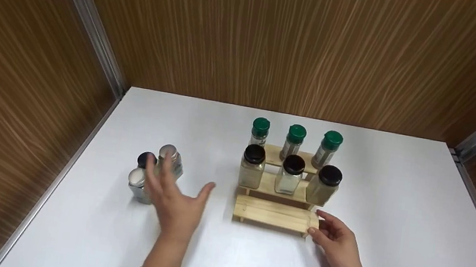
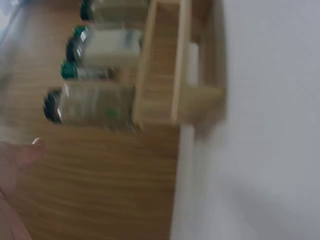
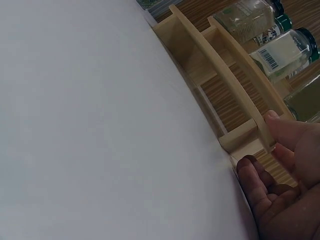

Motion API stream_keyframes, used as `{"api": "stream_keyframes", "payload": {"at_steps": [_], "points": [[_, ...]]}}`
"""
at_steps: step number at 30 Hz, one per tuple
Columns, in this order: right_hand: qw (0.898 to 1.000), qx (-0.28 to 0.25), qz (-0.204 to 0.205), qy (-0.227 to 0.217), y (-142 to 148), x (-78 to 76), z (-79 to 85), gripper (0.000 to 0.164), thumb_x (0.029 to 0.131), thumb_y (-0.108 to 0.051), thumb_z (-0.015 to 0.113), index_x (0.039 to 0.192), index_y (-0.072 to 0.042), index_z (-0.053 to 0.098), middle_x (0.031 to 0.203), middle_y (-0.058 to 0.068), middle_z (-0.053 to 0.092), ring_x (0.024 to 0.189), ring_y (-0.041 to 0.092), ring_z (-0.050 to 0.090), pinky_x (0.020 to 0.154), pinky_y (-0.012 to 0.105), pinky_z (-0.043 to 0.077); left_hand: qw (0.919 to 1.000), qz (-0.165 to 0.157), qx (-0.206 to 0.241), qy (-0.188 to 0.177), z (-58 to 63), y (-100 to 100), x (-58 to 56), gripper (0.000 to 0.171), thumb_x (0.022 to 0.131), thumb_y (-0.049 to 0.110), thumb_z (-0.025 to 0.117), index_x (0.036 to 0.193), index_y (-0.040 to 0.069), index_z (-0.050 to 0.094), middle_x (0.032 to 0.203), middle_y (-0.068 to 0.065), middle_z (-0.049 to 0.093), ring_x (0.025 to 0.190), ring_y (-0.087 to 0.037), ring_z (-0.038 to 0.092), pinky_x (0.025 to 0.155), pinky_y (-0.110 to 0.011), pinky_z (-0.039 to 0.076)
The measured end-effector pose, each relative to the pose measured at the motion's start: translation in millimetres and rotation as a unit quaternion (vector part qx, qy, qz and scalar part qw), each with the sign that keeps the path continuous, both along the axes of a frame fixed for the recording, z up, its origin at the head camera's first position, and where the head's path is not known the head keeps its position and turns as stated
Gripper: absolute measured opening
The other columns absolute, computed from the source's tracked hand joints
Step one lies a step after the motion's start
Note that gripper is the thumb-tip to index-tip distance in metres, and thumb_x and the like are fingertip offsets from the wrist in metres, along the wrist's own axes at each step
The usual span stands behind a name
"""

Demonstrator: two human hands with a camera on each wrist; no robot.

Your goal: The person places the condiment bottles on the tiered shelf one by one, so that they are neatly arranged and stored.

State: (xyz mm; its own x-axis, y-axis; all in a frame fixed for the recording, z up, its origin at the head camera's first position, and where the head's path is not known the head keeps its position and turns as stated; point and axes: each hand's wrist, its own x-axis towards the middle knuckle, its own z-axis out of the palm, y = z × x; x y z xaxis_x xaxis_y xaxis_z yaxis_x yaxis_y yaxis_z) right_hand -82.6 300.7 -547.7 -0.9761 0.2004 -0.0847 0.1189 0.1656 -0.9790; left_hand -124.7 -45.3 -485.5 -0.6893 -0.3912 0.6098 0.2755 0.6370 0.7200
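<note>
A three-tier wooden rack stands on the table. My right hand holds the right end of its lowest tier, thumb on the top and fingers at the side; the right wrist view shows the thumb on the slat. Spread wide, my left hand is in the air at the left, holding nothing. Behind and beside its fingers is a small group of glass jars, two with pale tops, such as the near jar, and one with a black lid. Whether the fingers touch them I cannot tell.
Three black-lidded jars stand on the middle tier, one in its centre. Three green-capped bottles, among them the middle bottle, line the top tier. The lowest tier is bare. Wood-grain panels border the white table behind and on both sides.
</note>
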Motion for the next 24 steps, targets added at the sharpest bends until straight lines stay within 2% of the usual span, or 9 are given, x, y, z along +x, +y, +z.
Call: {"api": "stream_keyframes", "payload": {"at_steps": [4, 7, 10, 16, 20, 24], "points": [[1.000, -0.004, -0.001, 0.006, 0, 0.4, -0.9, 0.052, 0.091, 0.012, 0.075, 0.141, 0.011, 0.059, 0.109, 0.020, 0.071, 0.083, 0.012, 0.069, 0.073, 0.023, 0.059, 0.9986, 0.032, 0.024, -0.034, -14.9, -29, -5.6, 0.122, 0.064, 0.020, 0.105, 0.160, 0.012, 0.031, 0.169, -0.027, 0.014, 0.153, -0.053, 0.016, 0.118, -0.074, 0.022], [1.000, -0.005, 0.001, 0.009, 0, 0.5, -1.8, 0.052, 0.091, 0.012, 0.075, 0.141, 0.011, 0.058, 0.109, 0.020, 0.071, 0.083, 0.012, 0.069, 0.072, 0.023, 0.059, 0.9972, 0.040, 0.039, -0.050, -25.1, -46, -9.5, 0.126, 0.064, 0.013, 0.104, 0.163, 0.009, 0.025, 0.170, -0.028, 0.010, 0.154, -0.051, 0.013, 0.120, -0.071, 0.021], [1.000, -0.008, 0.001, 0.008, -1, 0.4, -1.5, 0.052, 0.091, 0.012, 0.075, 0.141, 0.012, 0.058, 0.108, 0.020, 0.071, 0.083, 0.012, 0.069, 0.072, 0.023, 0.059, 0.9943, 0.043, 0.050, -0.084, -34.6, -59, -11.4, 0.129, 0.065, 0.011, 0.103, 0.165, 0.008, 0.021, 0.172, -0.027, 0.007, 0.155, -0.050, 0.011, 0.121, -0.069, 0.019], [1.000, -0.014, -0.004, 0.010, -3, -0.5, -1.5, 0.051, 0.090, 0.014, 0.074, 0.139, 0.012, 0.059, 0.107, 0.021, 0.071, 0.083, 0.012, 0.069, 0.072, 0.023, 0.058, 0.9841, 0.021, 0.097, -0.147, -47.0, -73, -12.4, 0.130, 0.071, 0.007, 0.099, 0.168, 0.008, 0.013, 0.173, -0.028, 0.007, 0.157, -0.050, 0.010, 0.124, -0.065, 0.017], [1.000, -0.007, -0.002, 0.010, -1, -0.1, -1.8, 0.052, 0.091, 0.012, 0.075, 0.140, 0.012, 0.058, 0.108, 0.020, 0.071, 0.084, 0.012, 0.069, 0.072, 0.023, 0.059, 0.9789, -0.003, 0.127, -0.160, -48.5, -77, -13.8, 0.126, 0.075, 0.002, 0.094, 0.169, 0.007, 0.010, 0.172, -0.027, 0.013, 0.157, -0.047, 0.016, 0.126, -0.058, 0.018], [1.000, -0.006, 0.003, 0.009, 1, -0.2, -2.8, 0.053, 0.091, 0.012, 0.075, 0.141, 0.012, 0.057, 0.110, 0.020, 0.071, 0.084, 0.012, 0.069, 0.072, 0.024, 0.059, 0.9751, -0.008, 0.140, -0.172, -48.5, -80, -13.5, 0.117, 0.084, -0.005, 0.084, 0.170, 0.009, 0.007, 0.172, -0.026, 0.018, 0.157, -0.044, 0.021, 0.128, -0.052, 0.019]]}}
